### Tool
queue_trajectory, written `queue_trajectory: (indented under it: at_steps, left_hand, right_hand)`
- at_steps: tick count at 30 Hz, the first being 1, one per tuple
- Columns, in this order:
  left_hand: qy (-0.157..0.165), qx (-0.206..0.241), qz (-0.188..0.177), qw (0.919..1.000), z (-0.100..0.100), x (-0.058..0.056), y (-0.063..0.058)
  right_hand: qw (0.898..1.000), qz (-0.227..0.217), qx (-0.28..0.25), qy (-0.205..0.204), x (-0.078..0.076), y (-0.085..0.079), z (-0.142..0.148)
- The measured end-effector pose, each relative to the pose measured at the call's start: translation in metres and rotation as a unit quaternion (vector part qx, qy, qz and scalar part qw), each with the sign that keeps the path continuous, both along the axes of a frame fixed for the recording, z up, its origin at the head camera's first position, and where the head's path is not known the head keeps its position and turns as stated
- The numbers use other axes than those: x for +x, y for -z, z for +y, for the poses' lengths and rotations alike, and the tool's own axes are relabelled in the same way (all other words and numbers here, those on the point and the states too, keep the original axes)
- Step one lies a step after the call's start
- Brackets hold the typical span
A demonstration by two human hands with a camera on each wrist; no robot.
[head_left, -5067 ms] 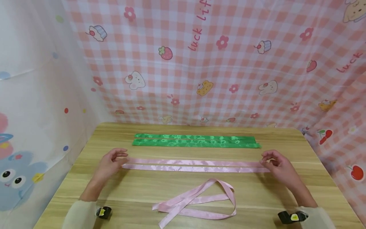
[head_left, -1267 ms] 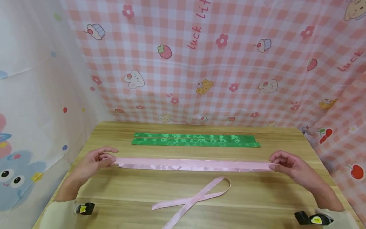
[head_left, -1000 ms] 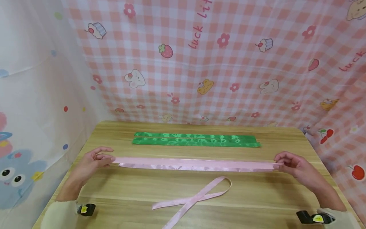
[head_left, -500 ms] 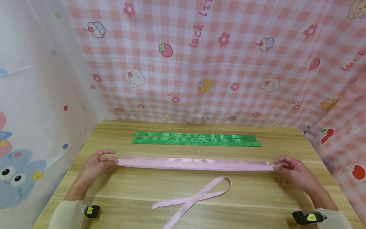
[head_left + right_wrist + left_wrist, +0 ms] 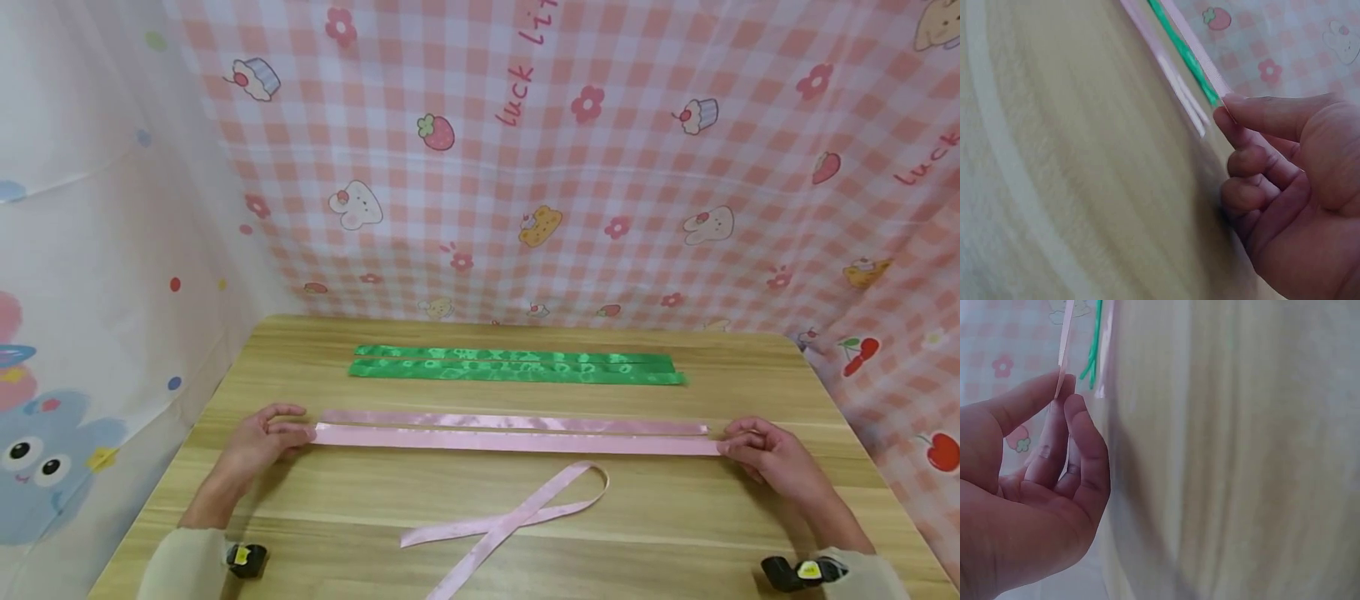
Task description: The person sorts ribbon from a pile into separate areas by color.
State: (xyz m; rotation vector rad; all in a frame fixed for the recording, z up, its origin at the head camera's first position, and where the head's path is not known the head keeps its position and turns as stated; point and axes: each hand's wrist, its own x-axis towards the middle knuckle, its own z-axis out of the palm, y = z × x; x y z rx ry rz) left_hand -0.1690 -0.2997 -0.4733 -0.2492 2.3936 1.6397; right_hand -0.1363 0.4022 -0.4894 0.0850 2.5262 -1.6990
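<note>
A pink satin ribbon (image 5: 517, 439) is stretched level between both hands. My left hand (image 5: 262, 446) pinches its left end between thumb and forefinger; the left wrist view shows this ribbon (image 5: 1066, 344) end-on at the fingertips. At the other end my right hand (image 5: 772, 458) pinches it, and in the right wrist view the ribbon (image 5: 1194, 44) stands above the table surface. Just behind it, another pink ribbon (image 5: 517, 422) lies straight on the table. In the right wrist view, two pink ribbon ends (image 5: 1194, 119) lie there; the held ribbon hides one in the head view.
Green ribbons (image 5: 510, 367) lie straight and side by side farther back on the wooden table (image 5: 300, 350). Nearer the person, a loose pink ribbon (image 5: 517, 518) crosses itself in a loop. A checked pink cloth (image 5: 480, 167) hangs behind the table.
One ribbon has left the loose pile in front and is now stretched between the hands. Over the last second both hands have come lower and toward the person, bringing the ribbon over the front strip.
</note>
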Motion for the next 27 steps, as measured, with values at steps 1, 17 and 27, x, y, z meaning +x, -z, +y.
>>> queue_trajectory:
  at_steps: [1, 17, 27]
  left_hand:
    - [0.0, -0.002, -0.002, 1.0, 0.0, 0.0, 0.001]
    - [0.013, -0.056, -0.011, 0.9983, 0.001, 0.002, 0.007]
    - [0.019, -0.051, -0.021, 0.9983, 0.0, 0.001, 0.008]
  right_hand:
    - [1.0, -0.001, 0.002, 0.007, 0.0, 0.001, 0.0]
    - [0.999, -0.01, -0.034, 0.024, 0.001, 0.013, 0.005]
    - [1.0, 0.006, -0.007, 0.011, 0.001, 0.017, 0.009]
